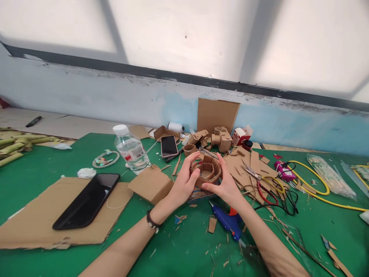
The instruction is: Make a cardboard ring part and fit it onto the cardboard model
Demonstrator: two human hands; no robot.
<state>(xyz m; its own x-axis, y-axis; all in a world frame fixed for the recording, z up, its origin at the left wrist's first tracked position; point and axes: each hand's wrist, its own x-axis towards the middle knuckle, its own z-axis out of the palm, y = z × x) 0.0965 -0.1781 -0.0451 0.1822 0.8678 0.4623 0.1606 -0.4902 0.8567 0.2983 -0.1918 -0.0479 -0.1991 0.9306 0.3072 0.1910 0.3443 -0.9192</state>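
Note:
A round cardboard piece, made of a curved outer ring with a smaller angular ring inside, is held up over the green table. My left hand grips its left side, fingers curled round the rim. My right hand grips its right side, thumb underneath and fingers over the top edge. A dark bracelet is on my left wrist.
A blue glue gun lies just below my hands. Scissors, cardboard offcuts and yellow cable lie right. A water bottle, two phones and flat cardboard lie left. Small cardboard models stand at the back.

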